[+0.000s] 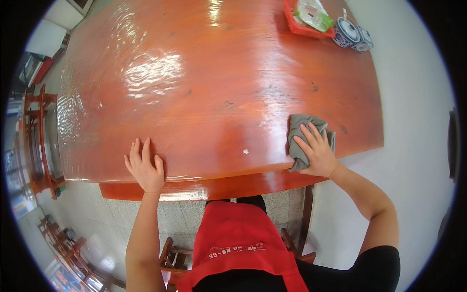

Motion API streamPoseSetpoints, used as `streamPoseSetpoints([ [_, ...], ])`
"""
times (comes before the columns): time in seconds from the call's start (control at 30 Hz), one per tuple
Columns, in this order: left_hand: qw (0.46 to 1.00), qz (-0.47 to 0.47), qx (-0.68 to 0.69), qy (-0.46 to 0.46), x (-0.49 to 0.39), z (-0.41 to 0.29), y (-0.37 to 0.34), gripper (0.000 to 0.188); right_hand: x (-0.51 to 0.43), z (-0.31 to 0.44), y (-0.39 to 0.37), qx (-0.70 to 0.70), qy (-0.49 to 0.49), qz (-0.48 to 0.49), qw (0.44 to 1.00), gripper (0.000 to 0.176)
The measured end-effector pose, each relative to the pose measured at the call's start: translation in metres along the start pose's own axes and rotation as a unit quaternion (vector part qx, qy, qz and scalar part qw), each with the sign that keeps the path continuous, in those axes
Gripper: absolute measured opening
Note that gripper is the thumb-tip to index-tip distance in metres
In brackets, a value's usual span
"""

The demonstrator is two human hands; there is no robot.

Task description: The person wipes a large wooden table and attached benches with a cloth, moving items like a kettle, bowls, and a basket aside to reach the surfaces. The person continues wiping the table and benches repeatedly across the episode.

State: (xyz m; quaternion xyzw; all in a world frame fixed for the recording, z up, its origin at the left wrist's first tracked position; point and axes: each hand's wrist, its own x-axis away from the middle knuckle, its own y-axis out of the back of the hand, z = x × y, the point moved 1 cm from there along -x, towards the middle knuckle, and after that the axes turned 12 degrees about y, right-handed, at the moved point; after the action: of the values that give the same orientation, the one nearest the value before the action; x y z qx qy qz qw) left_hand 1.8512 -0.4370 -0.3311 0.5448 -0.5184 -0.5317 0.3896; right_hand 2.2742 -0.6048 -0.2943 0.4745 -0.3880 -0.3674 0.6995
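Observation:
A folded grey-green cloth (pixel 300 146) lies on the wooden tabletop (pixel 219 124) near its front right edge. My right hand (pixel 318 151) presses on this cloth with the fingers spread over it. At the front left of the table, my left hand (pixel 146 168) rests with its fingers apart and nothing in it. Between the two hands, close to the front edge, is a small white scrap (pixel 246 151). The reddish-brown tabletop looks glossy, with rippled reflections on its left part.
At the far right stands a red plastic basket (pixel 310 32) with plastic packets in it. Beside it are blue-and-white lidded pots (pixel 346 32). A white wall (pixel 412 109) borders the table's right side. Wooden chairs (pixel 42 142) stand on the left. A red apron (pixel 237 237) covers my front.

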Motion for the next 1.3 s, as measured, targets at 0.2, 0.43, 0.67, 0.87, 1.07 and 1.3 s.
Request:
streamPoseSetpoints([
  [0.2,0.998,-0.032,0.057,-0.006,-0.004,0.000,0.002,0.045,-0.107,0.086,-0.006,-0.032,0.050,-0.032,0.998,0.101],
  [0.43,0.911,0.001,0.398,-0.103,0.004,0.027,0.017,0.041,-0.241,0.213,-0.012,0.000,0.040,-0.043,0.998,0.089],
  [0.67,0.880,0.050,0.451,-0.143,0.013,0.227,0.076,0.040,-0.452,0.395,-0.020,-0.045,0.108,-0.028,0.993,0.088],
  [0.87,0.923,-0.014,0.384,0.014,0.002,0.373,0.094,0.039,-0.640,0.548,-0.029,-0.090,0.267,-0.121,0.952,0.074],
  [1.07,0.948,-0.107,0.299,0.032,-0.004,0.471,0.107,0.035,-0.717,0.592,-0.017,-0.774,0.130,-0.136,0.605,0.036],
  [1.3,0.930,0.029,0.321,0.177,-0.135,0.507,0.061,0.041,-0.537,0.390,0.019,-0.874,-0.152,-0.192,0.419,0.043],
])
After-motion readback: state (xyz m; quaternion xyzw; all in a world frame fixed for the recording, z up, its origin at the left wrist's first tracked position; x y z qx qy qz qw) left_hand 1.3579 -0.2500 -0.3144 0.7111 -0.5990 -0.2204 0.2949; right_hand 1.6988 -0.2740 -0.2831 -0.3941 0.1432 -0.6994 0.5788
